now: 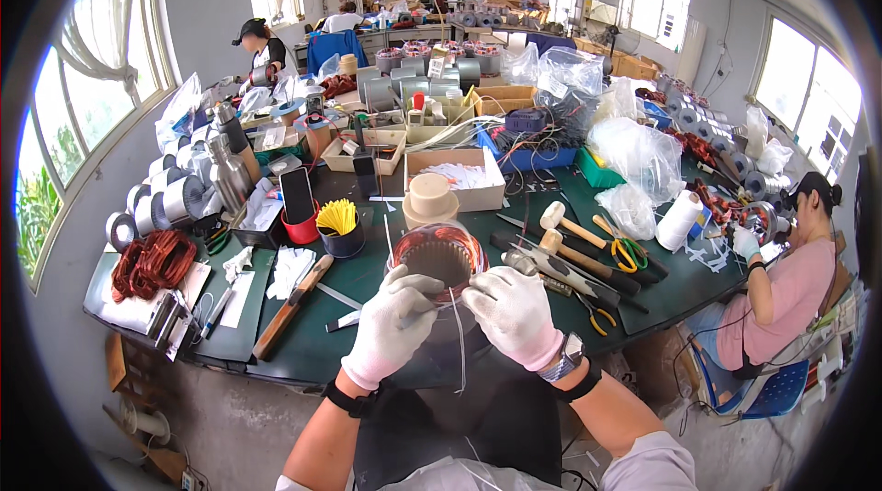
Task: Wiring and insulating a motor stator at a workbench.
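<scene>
A motor stator (436, 261) with copper windings around its toothed bore stands at the table's near edge, right in front of me. White gloves cover both hands. My left hand (395, 315) is closed at the stator's left rim, its fingers curled; whatever they hold is hidden. At the right rim, my right hand (516, 315) pinches near the top of a white cord (460, 349), which dangles down the stator's near side. Just behind the stator sits a cream stepped cylinder (430, 200).
Mallets (579, 257), orange-handled scissors (628, 254) and pliers (599, 316) lie to the right. Leftward are a wooden-handled tool (292, 309), a cup of yellow strips (340, 226) and copper coils (154, 269). A co-worker (776, 280) sits at the right; another person (262, 55) is back left.
</scene>
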The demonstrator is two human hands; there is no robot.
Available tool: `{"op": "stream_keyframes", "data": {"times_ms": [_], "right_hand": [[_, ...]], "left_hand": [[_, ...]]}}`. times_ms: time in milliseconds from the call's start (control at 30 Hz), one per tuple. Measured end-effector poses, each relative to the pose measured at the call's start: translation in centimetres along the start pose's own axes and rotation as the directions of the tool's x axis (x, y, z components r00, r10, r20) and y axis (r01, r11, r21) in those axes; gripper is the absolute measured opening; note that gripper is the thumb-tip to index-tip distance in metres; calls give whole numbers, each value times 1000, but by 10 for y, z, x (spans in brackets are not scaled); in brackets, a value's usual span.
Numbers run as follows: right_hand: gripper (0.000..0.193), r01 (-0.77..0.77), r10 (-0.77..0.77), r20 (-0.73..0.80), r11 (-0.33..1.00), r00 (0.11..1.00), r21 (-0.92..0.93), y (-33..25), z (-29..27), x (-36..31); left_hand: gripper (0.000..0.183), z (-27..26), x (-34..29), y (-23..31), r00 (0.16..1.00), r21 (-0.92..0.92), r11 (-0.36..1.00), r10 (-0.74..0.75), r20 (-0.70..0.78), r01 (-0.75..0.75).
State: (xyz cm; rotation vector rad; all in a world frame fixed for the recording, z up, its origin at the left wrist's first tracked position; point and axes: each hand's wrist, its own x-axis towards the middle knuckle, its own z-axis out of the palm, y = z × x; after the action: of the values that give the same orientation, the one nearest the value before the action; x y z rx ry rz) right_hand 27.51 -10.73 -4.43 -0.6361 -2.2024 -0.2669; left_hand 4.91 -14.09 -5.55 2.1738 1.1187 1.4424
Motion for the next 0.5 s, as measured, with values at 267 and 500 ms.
{"op": "stream_keyframes", "data": {"times_ms": [267,500], "right_hand": [[24,62,-62,4,998,998,2,-2,-1,3],[24,67,-66,-36,998,997,14,-1,4,3]], "left_hand": [[26,8,4,11,992,157,980,126,-21,-121],[22,23,0,3,968,218,960,209,-135,-177]]}}
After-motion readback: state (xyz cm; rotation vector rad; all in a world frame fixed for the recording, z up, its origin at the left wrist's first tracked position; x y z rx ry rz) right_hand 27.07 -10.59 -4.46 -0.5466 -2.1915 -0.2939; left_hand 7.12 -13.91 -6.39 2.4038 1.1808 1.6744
